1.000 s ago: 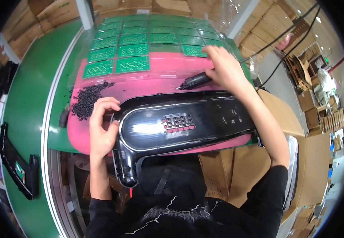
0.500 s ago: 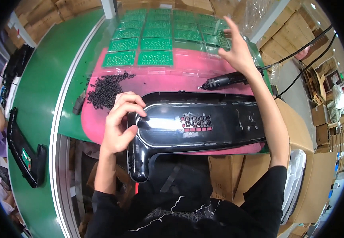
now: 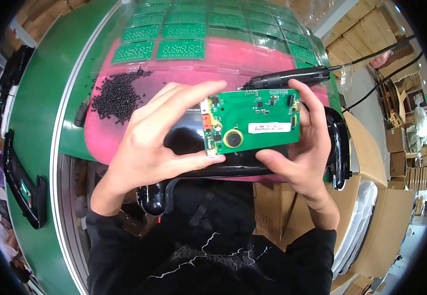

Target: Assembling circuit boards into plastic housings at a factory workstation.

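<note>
A green circuit board [image 3: 260, 110] with a white label and a round black part is held up between my two hands. My left hand [image 3: 147, 135] pinches its left end, by the orange and white connectors, thumb below and fingers above. My right hand [image 3: 309, 142] closes round its right end, with the thumb at the lower edge. Beneath the board a glossy black plastic housing [image 3: 223, 170] lies across the pink mat [image 3: 218, 66]; hands and board hide much of it. Behind the board rests a black electric screwdriver [image 3: 292, 76].
Small black screws [image 3: 117, 96] lie heaped on the mat's left, beside a short black cylinder [image 3: 80, 115]. Clear trays of green boards [image 3: 180, 48] cover the far side. Another black housing [image 3: 26, 196] lies on the left green table. Cables [image 3: 371, 61] run off right, above a cardboard box [image 3: 385, 226].
My right hand has come back from the tray with a circuit board. My left hand has left the housing and grips the board too. The view has shifted slightly.
</note>
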Demonstrator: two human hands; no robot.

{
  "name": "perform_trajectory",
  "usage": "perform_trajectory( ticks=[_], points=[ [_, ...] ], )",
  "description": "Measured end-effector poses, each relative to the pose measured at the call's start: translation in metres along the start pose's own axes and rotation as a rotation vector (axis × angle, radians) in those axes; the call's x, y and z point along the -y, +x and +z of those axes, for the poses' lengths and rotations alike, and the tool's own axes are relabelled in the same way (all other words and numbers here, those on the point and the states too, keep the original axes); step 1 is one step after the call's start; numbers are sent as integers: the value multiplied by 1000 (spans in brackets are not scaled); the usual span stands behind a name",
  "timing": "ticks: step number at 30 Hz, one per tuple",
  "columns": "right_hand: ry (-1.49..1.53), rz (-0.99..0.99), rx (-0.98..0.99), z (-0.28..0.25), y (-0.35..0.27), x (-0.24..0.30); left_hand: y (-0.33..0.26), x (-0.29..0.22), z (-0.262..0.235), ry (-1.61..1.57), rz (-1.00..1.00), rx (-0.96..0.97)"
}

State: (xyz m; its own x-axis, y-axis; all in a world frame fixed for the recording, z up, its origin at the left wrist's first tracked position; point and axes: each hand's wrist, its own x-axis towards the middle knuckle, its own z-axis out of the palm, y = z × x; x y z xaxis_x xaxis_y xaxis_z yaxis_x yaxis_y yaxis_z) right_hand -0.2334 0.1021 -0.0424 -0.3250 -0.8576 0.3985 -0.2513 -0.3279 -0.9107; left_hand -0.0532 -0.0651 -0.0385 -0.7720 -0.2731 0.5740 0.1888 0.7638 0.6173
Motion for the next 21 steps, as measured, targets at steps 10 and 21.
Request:
perform_trajectory(
  ticks=[10,21],
  points=[
    [-419,16,-191,-17,-14,-1,0,3,5,-24,63,126],
    [-177,450,355,-29,-27,10,-17,9,-5,-190,-123,585]
  ],
)
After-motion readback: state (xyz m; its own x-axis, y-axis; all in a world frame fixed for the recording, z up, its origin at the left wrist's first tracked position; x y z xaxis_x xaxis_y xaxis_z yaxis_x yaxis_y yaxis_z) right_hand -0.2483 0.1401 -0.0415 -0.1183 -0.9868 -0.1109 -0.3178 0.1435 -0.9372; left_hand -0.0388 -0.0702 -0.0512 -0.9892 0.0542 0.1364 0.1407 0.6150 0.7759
